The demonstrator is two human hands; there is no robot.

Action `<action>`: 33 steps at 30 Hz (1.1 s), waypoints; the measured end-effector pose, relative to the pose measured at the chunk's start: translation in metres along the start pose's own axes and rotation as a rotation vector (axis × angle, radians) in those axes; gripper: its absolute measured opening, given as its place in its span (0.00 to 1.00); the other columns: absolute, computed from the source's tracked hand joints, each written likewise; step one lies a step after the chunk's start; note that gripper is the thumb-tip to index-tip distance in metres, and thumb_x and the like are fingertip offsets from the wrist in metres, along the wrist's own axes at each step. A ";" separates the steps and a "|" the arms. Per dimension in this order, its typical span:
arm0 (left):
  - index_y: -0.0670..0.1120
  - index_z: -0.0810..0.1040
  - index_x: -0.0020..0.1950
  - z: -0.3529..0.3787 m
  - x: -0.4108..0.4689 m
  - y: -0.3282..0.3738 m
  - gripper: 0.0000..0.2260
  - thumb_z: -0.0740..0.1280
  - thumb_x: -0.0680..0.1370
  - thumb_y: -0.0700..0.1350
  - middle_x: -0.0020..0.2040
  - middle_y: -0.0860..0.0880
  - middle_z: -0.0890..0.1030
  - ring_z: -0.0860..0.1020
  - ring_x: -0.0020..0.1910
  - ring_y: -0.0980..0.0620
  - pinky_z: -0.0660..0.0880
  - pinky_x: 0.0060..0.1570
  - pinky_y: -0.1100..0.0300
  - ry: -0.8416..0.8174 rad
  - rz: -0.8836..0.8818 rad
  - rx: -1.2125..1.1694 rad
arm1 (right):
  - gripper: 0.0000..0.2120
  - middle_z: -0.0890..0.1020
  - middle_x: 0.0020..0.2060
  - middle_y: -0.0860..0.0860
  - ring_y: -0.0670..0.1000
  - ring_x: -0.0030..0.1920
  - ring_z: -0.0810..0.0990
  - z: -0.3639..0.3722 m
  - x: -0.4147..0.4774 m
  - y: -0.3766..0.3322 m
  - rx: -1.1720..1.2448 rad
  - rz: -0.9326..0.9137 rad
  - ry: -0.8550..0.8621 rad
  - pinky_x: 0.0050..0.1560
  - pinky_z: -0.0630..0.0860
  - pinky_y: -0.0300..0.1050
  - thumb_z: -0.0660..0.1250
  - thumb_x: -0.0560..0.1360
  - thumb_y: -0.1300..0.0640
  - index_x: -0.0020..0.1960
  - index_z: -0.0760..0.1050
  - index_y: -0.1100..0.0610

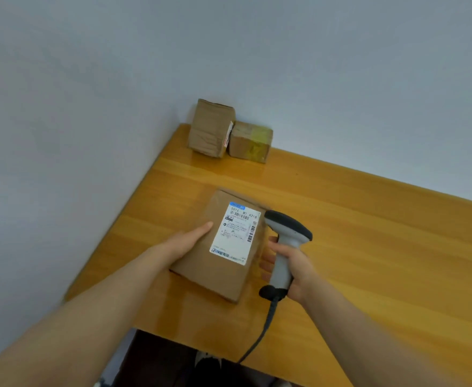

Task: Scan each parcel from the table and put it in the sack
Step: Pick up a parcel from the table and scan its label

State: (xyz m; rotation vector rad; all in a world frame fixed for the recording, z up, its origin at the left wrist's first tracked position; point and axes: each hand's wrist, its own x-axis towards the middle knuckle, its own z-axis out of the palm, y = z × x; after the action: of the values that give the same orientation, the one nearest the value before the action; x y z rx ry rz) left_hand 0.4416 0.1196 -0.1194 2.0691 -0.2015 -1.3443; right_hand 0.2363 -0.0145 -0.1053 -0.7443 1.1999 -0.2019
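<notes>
Left hand [182, 243] lying flat, fingers straight, against box [209, 275] on table [368, 233], label [236, 233] facing up. Right hand [294, 270] gripping scanner [285, 244], head hovering beside label. Two more parcels [211, 128] sitting at far corner.

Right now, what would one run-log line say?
step: scanning | left hand: flat on labelled parcel | right hand: grips scanner | waiting: tall parcel, yellow-taped parcel, far table corner | sack: unseen

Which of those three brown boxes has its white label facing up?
The flat box nearest the person, under the left hand, beside the scanner. The tall box and the small box at the far corner show no label on top.
</notes>
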 end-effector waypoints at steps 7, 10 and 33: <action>0.48 0.78 0.61 0.022 -0.032 -0.009 0.20 0.70 0.72 0.55 0.49 0.46 0.85 0.83 0.48 0.46 0.78 0.48 0.53 -0.146 0.055 -0.376 | 0.13 0.84 0.48 0.58 0.58 0.47 0.81 -0.007 -0.022 -0.013 0.020 -0.132 -0.110 0.48 0.78 0.55 0.74 0.70 0.61 0.54 0.80 0.58; 0.47 0.67 0.70 0.026 -0.056 0.001 0.42 0.80 0.60 0.51 0.59 0.43 0.80 0.78 0.57 0.43 0.75 0.58 0.46 -0.097 0.149 -0.442 | 0.14 0.84 0.49 0.58 0.58 0.49 0.81 -0.024 -0.040 -0.032 -0.005 -0.229 -0.174 0.53 0.78 0.59 0.74 0.70 0.62 0.55 0.80 0.59; 0.43 0.64 0.71 0.139 -0.215 0.044 0.43 0.82 0.61 0.40 0.60 0.43 0.78 0.78 0.57 0.44 0.75 0.58 0.46 0.349 0.466 -0.371 | 0.07 0.73 0.23 0.52 0.49 0.21 0.67 -0.173 -0.213 -0.042 -0.210 -0.512 -0.370 0.23 0.68 0.40 0.71 0.72 0.65 0.38 0.74 0.60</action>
State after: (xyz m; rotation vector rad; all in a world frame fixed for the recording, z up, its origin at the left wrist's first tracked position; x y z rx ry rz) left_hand 0.2325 0.1229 0.0343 1.7611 -0.2419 -0.6711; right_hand 0.0103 -0.0074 0.0567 -1.2116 0.6685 -0.3470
